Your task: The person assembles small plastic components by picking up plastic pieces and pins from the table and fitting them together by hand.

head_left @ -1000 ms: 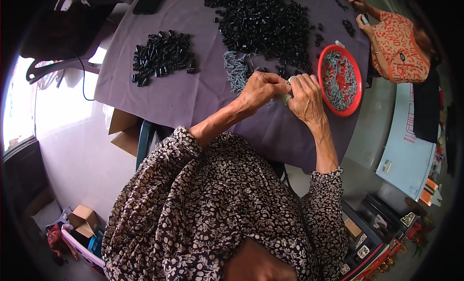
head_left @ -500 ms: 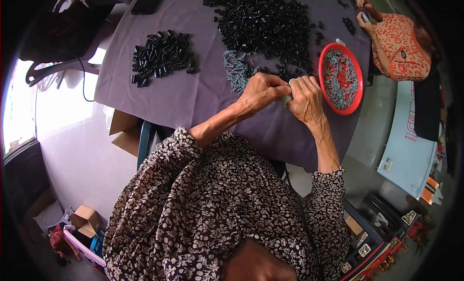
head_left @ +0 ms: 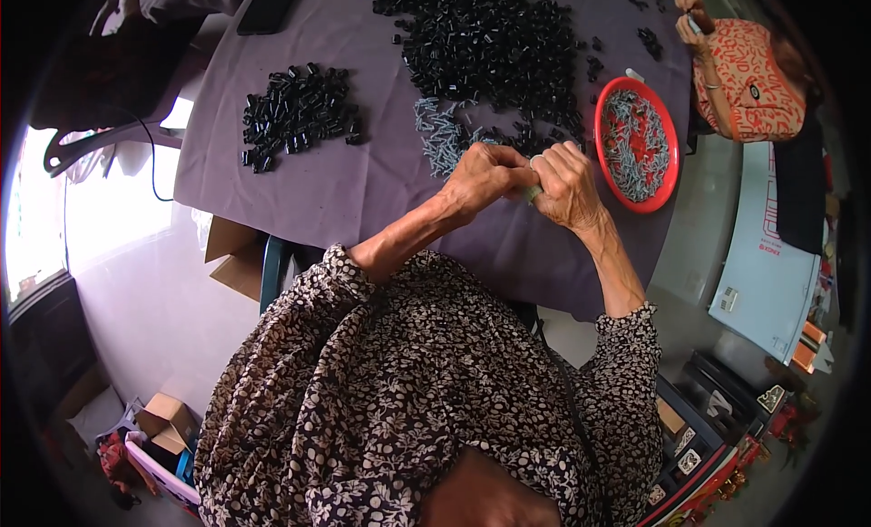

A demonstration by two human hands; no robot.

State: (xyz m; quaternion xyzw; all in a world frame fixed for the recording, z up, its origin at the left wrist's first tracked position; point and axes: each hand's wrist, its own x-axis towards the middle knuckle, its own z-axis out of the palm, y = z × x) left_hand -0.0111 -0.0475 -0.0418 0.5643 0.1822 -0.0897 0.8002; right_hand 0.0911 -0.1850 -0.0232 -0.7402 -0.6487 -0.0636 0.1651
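Observation:
My left hand (head_left: 485, 178) and my right hand (head_left: 570, 190) meet over the near part of the table, fingers closed and pressed together. Whatever sits between their fingertips is hidden. A pale green band or strip (head_left: 533, 193) shows at the right hand's fingers; I cannot tell if it is worn or held. Just beyond the left hand lies a loose heap of grey screws (head_left: 439, 137). Behind it spreads a large pile of small black plastic pieces (head_left: 490, 51). More screws lie in a red dish (head_left: 674, 169) to the right of my right hand.
A smaller heap of black pieces (head_left: 299, 114) lies at the left on the purple tablecloth (head_left: 381, 191). A dark flat object (head_left: 269, 7) rests at the far left edge. Another person in an orange patterned top (head_left: 753, 82) works at the right, holding something small.
My hands have drawn slightly closer together, with the right fingers curled more. The whole view has shifted a little. The other person's hands have moved a bit.

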